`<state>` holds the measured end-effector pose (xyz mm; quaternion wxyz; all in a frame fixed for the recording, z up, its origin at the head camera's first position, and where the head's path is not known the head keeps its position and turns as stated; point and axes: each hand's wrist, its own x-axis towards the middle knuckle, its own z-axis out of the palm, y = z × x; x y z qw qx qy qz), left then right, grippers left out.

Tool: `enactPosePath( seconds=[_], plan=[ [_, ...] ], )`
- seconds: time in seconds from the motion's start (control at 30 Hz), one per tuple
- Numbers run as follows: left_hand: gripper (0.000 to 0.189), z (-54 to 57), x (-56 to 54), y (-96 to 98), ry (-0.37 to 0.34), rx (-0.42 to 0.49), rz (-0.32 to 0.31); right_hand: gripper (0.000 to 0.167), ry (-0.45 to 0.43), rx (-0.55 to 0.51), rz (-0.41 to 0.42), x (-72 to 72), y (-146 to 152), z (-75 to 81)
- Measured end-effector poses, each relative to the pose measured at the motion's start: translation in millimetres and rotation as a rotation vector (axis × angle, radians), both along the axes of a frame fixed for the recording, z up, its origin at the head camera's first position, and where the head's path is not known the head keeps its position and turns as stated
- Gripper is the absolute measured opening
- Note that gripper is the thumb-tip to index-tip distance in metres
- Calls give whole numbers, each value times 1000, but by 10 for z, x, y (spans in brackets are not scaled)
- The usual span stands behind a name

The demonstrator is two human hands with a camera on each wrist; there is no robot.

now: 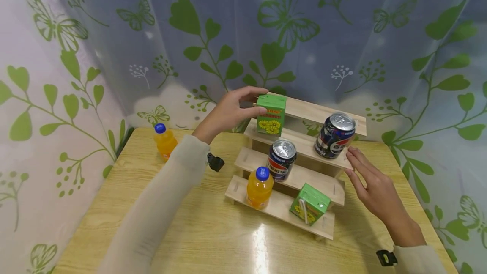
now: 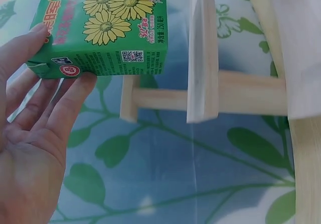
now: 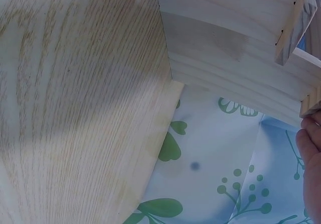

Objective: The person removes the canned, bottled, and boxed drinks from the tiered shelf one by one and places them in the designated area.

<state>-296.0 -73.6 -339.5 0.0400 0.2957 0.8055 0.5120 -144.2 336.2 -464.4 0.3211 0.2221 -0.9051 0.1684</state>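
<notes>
My left hand [image 1: 239,107] grips a green drink carton [image 1: 271,117] with yellow flowers. The thumb lies along its front, while the other fingers reach behind and under it in the left wrist view. The carton is upright, close over the left end of the second-highest board of a stepped wooden rack [image 1: 304,110]. Toward that board's right end stands a dark cola can [image 1: 335,135]. My right hand [image 1: 374,185] has its fingers extended, with the fingertips at the board's right end. In the right wrist view only part of this hand [image 3: 312,153] shows, at the right edge.
Lower on the rack stand another cola can [image 1: 281,160], an orange drink bottle [image 1: 260,187] with a blue cap and a second green carton [image 1: 310,204] with a straw. Another orange bottle [image 1: 165,142] is on the wooden table [image 1: 182,231], behind my left forearm. A patterned curtain hangs behind.
</notes>
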Motion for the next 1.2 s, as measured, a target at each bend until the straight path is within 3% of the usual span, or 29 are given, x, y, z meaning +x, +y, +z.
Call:
enactPosePath(
  seconds=[0.33,0.6,0.9,1.2],
  plan=[
    [53,23,-12,-349,-32,55,49,47,2,9,-3,11,8,1],
    [54,-29,-28,-677,-47,18,120,48,0,13,-4,11,8,13],
    [56,-169,-23,-996,-59,-12,182,49,-4,14,-9,-1,0,13],
    [60,-420,21,-1226,-121,-51,225,46,8,4,-1,-2,-12,16]
  ],
)
